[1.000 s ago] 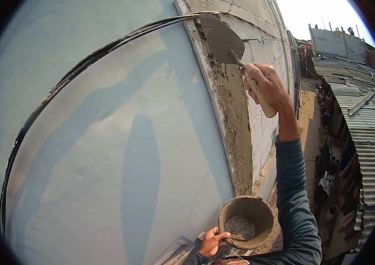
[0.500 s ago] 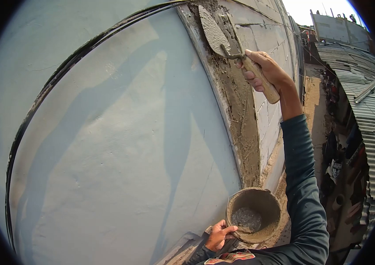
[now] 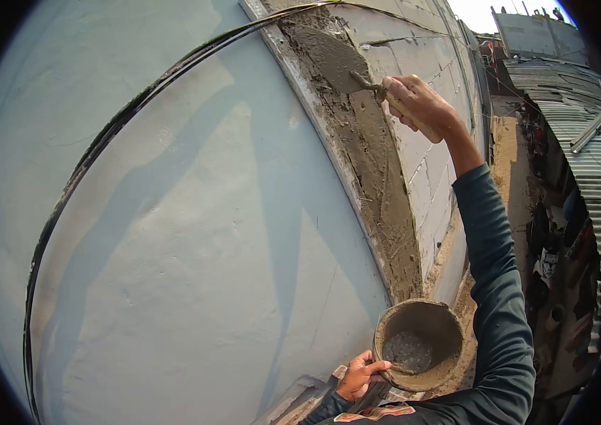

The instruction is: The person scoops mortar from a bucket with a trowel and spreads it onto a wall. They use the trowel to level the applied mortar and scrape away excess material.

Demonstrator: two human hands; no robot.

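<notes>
My right hand (image 3: 419, 106) is closed round the wooden handle of a trowel (image 3: 334, 62). The trowel's mortar-smeared blade lies against the upper part of a strip of wet mortar (image 3: 378, 170) on the wall. At the bottom, my left hand (image 3: 361, 375) grips the rim of a bucket (image 3: 449, 340), thumb over the edge. Some wet mortar (image 3: 408, 351) sits in the bottom of the bucket. A long wooden board (image 3: 322, 134) borders the mortar strip on its left side.
Black cables (image 3: 102, 142) arc across the pale blue wall (image 3: 194, 283) and over the strip's top. Bare block wall (image 3: 414, 134) stands right of the mortar. Far below on the right are a corrugated roof (image 3: 576, 127) and a narrow alley (image 3: 504, 156).
The trowel blade has turned and come down flat against the mortar strip; before, its mortar-coated face showed. My view has shifted slightly, and the bucket appears a little further right.
</notes>
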